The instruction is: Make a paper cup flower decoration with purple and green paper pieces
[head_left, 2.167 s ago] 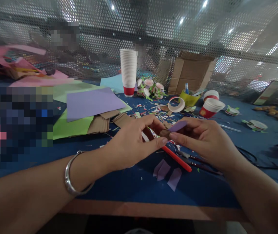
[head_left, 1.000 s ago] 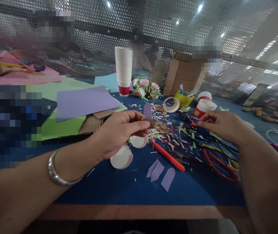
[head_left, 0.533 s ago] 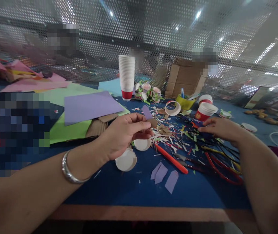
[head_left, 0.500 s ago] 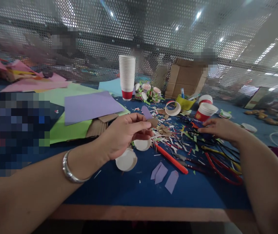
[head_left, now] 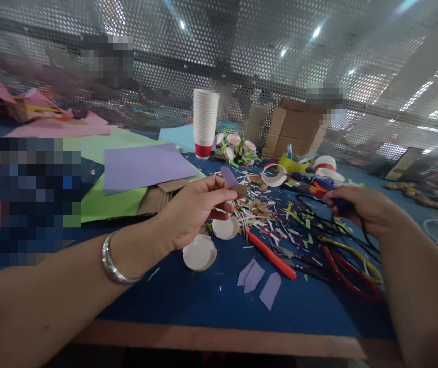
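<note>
My left hand (head_left: 207,207) pinches a small round of brown cardboard (head_left: 241,191), and a purple paper strip (head_left: 228,176) sticks up from it. On the right, my right hand (head_left: 357,207) is closed round the dark blue handle of a glue gun (head_left: 321,188) with an orange part and a black cord. Below my left hand lie two shallow white paper cup bottoms (head_left: 199,252). Purple cut paper pieces (head_left: 270,290) rest near the front edge. A red-handled cutter or knife (head_left: 270,254) and scissors (head_left: 351,278) with red handles lie between my hands.
Paper scraps (head_left: 268,222) litter the middle. Behind stand a stack of paper cups (head_left: 205,122), small decorated cup pieces (head_left: 234,148), a cut cup ring (head_left: 274,175) and a cardboard box (head_left: 293,128). Coloured sheets (head_left: 146,166) spread left; a perforated metal screen (head_left: 242,46) rises beyond.
My right hand has closed on the glue gun and lifted it slightly, and the gun's orange part now shows ahead of the fingers. My left hand keeps its pinch on the cardboard round.
</note>
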### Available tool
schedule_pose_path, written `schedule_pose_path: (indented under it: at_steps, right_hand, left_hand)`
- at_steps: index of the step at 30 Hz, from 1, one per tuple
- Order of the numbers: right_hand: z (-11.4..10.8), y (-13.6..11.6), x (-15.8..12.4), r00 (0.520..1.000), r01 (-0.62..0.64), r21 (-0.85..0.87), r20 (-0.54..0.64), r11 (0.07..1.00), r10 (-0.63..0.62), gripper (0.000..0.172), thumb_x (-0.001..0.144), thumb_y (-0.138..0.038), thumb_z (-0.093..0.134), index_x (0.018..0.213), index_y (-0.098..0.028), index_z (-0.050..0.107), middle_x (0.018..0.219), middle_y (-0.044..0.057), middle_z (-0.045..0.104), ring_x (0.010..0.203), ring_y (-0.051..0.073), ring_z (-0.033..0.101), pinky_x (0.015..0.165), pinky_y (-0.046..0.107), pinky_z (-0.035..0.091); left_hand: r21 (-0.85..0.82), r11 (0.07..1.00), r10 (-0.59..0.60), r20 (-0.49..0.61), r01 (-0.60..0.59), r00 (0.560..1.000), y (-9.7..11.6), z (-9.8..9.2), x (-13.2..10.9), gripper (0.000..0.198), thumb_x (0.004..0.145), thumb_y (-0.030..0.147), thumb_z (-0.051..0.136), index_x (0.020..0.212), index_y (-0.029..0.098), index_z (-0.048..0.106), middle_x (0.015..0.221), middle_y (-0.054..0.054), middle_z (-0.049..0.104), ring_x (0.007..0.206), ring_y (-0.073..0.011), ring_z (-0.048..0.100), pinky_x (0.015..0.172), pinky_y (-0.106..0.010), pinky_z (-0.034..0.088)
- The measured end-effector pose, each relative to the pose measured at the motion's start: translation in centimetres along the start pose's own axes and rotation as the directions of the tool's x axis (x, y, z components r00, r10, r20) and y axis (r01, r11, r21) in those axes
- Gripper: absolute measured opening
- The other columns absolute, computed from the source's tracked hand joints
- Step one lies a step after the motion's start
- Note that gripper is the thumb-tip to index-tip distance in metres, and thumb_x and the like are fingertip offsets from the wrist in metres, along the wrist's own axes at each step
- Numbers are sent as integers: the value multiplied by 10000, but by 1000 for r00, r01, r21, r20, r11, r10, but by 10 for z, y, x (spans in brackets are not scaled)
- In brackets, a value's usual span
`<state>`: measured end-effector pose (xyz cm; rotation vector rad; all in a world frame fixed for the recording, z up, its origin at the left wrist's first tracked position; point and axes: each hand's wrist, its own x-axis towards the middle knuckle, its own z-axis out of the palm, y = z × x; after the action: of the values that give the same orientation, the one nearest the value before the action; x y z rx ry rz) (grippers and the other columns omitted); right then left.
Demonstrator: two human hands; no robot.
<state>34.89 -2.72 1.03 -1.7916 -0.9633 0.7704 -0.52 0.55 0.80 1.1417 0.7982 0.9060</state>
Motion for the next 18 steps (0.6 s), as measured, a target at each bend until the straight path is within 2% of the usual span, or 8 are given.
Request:
schedule_pose_path:
  at_steps: [2, 3, 4, 6, 8, 12, 15, 18]
  right_hand:
    - [-1, -6, -5, 1000, 15, 146, 8, 989, -16, 250, 903, -325, 723, 1059, -138, 671, 1032, 69, 685, 830, 160, 661, 735, 320, 594]
    - [-2, -11, -8, 999, 26, 216, 12, 976, -30, 224, 813, -305, 781, 889, -140, 649, 862, 35, 641, 693, 116, 589, 637, 252, 561]
    - [-2, -16, -12, 998, 41, 283, 25, 958, -50, 278, 714, -306, 830, 774, -156, 603, 743, 2, 564, 623, 94, 519, 576, 217, 531]
    - [-1, -26, -22, 993, 81, 397, 49, 914, -109, 386, 597, -381, 879, 737, -185, 578, 673, -31, 467, 604, 92, 455, 541, 197, 512]
    - [1, -35, -32, 983, 122, 467, 66, 876, -172, 425, 603, -475, 880, 762, -203, 595, 658, -41, 421, 593, 93, 398, 532, 189, 499]
    - [7, -43, -44, 953, 156, 580, 125, 800, -277, 323, 799, -507, 762, 809, -201, 659, 661, -53, 290, 556, 104, 276, 483, 210, 428]
    - [10, -45, -48, 947, 123, 565, 178, 816, -266, 272, 876, -442, 700, 732, -225, 623, 661, -67, 183, 536, 124, 185, 435, 245, 333]
    - [16, -46, -52, 937, 154, 527, 191, 836, -293, 267, 851, -411, 712, 683, -234, 602, 635, -60, 199, 527, 129, 192, 420, 257, 298]
  left_hand:
    - [0, 1000, -3, -16, 3, 1000, 0, 0, 1, 160, 835, 198, 728, 797, 162, 577, 773, 20, 625, 653, -79, 600, 573, -201, 477]
    - [0, 1000, -2, -21, 2, 1000, 0, 0, 2, 161, 833, 196, 730, 793, 162, 577, 768, 22, 622, 647, -77, 592, 571, -201, 473]
    - [0, 1000, -2, -23, 2, 1000, 0, 0, 2, 161, 832, 196, 732, 791, 163, 579, 761, 23, 621, 642, -76, 586, 569, -202, 468]
    - [-1, 1000, 3, -22, -3, 1000, -1, 0, 3, 165, 827, 200, 742, 784, 164, 588, 738, 25, 619, 641, -78, 577, 574, -203, 464]
    - [-4, 1000, 4, -13, -4, 1000, -2, -1, 3, 177, 821, 211, 756, 769, 164, 594, 719, 24, 623, 639, -79, 572, 589, -204, 464]
    - [8, 1000, -15, 17, 15, 1000, -3, -1, 2, 201, 827, 240, 768, 734, 158, 609, 695, 16, 638, 622, -75, 574, 605, -204, 455]
    - [41, 999, -28, 31, 27, 999, -3, 1, 2, 195, 829, 233, 761, 717, 157, 620, 656, 11, 647, 601, -81, 583, 595, -208, 442]
    - [45, 998, -42, 34, 41, 999, -2, 2, 3, 179, 829, 211, 743, 704, 151, 630, 640, 2, 652, 594, -87, 586, 601, -217, 444]
